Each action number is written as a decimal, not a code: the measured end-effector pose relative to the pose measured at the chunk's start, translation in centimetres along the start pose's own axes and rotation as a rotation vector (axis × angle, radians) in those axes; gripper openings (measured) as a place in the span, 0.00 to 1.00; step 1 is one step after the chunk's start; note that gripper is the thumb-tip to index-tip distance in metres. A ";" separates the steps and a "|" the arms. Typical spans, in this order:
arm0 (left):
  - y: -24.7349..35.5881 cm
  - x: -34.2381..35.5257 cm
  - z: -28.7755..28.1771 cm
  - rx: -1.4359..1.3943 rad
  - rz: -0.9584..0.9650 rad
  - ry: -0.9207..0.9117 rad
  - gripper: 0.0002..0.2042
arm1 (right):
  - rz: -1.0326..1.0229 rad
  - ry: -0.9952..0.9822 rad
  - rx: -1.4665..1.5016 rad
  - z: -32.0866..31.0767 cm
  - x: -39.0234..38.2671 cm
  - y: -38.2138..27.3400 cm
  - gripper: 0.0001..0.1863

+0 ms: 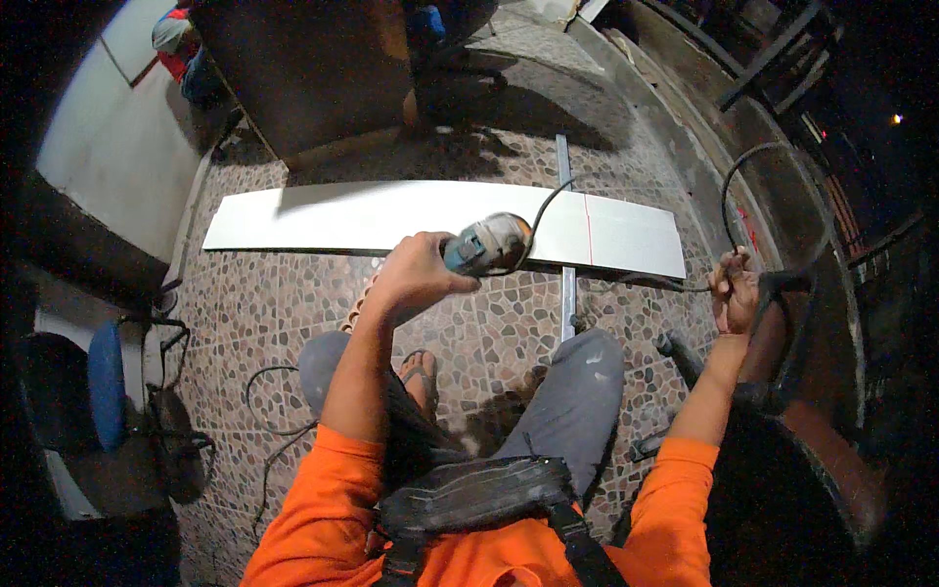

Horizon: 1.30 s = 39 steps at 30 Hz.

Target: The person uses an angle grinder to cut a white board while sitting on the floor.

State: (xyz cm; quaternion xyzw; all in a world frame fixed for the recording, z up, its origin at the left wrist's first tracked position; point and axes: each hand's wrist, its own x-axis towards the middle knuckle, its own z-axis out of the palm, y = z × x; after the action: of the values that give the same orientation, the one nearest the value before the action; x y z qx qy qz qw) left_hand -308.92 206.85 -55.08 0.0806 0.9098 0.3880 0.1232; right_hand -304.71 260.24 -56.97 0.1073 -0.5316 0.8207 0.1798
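My left hand (416,272) grips a teal and grey angle grinder (487,245) above the near edge of a long white panel (323,215) that lies across the pebble-patterned floor. A thin red line (588,230) crosses the panel near its right end. My right hand (736,289) holds the grinder's black power cord (729,191), which loops up and back toward the tool. A narrow metal bar (567,284) runs under the panel toward my right knee.
Another person in red (176,44) crouches at the far left by a dark board (313,78). A blue stool (106,382) and loose cables (264,411) sit at my left. A dark metal chair frame (782,333) stands at my right.
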 end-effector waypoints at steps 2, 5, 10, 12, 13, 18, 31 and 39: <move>-1.4 1.4 0.7 0.129 0.006 0.221 0.28 | -0.004 0.089 -0.123 0.9 0.8 -1.5 0.11; -2.1 3.0 -0.3 0.095 -0.099 0.454 0.29 | -0.053 -0.017 -0.143 8.7 3.5 -4.1 0.11; -1.8 1.8 -4.5 -0.217 -0.135 0.885 0.30 | -0.056 -0.320 -0.240 24.9 7.6 -3.0 0.11; -2.6 0.9 -6.2 -0.349 -0.040 1.041 0.29 | -0.052 -0.381 -0.178 29.4 8.4 -1.5 0.11; -3.1 0.6 -7.1 -0.417 -0.005 1.122 0.28 | -0.050 -0.414 -0.144 31.6 8.7 -1.0 0.11; -3.2 -4.6 -9.2 -0.619 0.129 1.488 0.19 | -0.202 -0.690 0.231 42.7 7.3 -0.7 0.16; -8.3 -14.4 -12.0 -0.209 0.197 1.877 0.16 | -0.058 -0.613 -0.008 49.9 2.7 13.5 0.10; -7.0 -9.8 -6.5 -0.669 -0.028 1.441 0.24 | 0.237 -0.943 -0.314 41.3 -5.5 19.8 0.41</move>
State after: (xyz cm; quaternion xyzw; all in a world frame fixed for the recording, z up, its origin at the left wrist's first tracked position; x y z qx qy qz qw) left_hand -301.76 195.26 -54.24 -0.2430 0.6016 0.5956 -0.4736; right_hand -308.38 214.25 -58.48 0.3767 -0.6803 0.6080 -0.1601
